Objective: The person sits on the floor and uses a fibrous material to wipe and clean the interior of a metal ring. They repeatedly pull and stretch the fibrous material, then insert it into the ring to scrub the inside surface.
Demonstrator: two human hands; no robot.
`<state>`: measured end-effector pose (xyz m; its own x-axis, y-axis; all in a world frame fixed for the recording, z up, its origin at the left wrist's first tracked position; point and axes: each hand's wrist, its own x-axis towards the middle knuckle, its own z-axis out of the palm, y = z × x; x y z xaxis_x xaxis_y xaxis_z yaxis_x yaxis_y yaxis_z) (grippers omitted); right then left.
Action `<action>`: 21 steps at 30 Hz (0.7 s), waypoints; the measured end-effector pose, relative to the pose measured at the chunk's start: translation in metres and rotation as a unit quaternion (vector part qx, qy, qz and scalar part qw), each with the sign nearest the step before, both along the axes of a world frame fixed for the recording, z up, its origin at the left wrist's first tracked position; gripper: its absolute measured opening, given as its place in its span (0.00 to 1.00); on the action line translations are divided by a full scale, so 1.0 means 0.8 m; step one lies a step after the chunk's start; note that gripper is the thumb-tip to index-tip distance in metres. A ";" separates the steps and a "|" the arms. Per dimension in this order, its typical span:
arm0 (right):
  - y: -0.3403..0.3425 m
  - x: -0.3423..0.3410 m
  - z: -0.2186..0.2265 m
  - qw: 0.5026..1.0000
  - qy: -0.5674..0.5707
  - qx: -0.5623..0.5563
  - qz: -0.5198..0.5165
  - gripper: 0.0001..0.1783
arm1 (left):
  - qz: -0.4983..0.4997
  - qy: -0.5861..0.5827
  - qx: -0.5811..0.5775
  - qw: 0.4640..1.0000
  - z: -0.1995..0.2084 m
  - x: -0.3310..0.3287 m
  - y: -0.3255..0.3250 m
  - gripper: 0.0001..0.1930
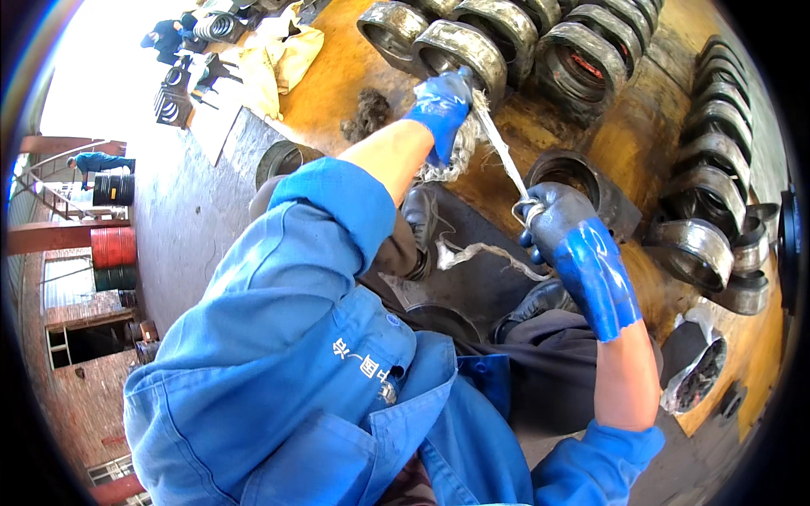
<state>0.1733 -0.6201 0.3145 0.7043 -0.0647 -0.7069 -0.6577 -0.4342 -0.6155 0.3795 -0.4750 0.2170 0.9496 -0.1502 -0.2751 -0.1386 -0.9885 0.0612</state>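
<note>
Both my hands wear blue coated gloves with dark, dirty fingers. My left hand point(443, 105) is closed on a bundle of white cotton yarn point(461, 154), right beside a greasy steel ring point(467, 49). From there a twisted strand of yarn point(503, 150) runs taut to my right hand point(569, 232). The fingers of that hand are shut round the strand's end, where a small loop stands out. Below it, a loose length of the yarn point(489, 250) hangs over the dark floor. Next to my right hand lies a thick metal ring point(582, 181).
Rows of steel rings point(713, 143) stand on the oily yellow floor sheet, ahead and right. A dark clump of fibre point(369, 115) lies left of my left hand. Beyond are yellow cloth point(283, 55), a bending person point(97, 162) and drums point(114, 246). My boots point(540, 304) are below.
</note>
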 end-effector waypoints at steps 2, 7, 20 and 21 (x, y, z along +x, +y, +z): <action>0.003 -0.003 0.021 1.000 0.002 0.011 0.015 0.13 | 0.011 -0.024 0.005 1.000 -0.040 0.057 0.045 0.21; -0.026 -0.032 0.019 1.000 -0.002 0.025 -0.018 0.12 | 0.016 -0.030 0.028 0.999 -0.017 0.090 0.092 0.20; -0.030 -0.060 0.043 0.997 -0.057 -0.031 0.039 0.11 | -0.053 -0.042 0.181 0.981 0.024 0.103 0.127 0.18; -0.033 -0.065 0.036 0.994 -0.097 -0.029 0.043 0.10 | -0.062 -0.032 0.214 0.974 0.027 0.102 0.127 0.17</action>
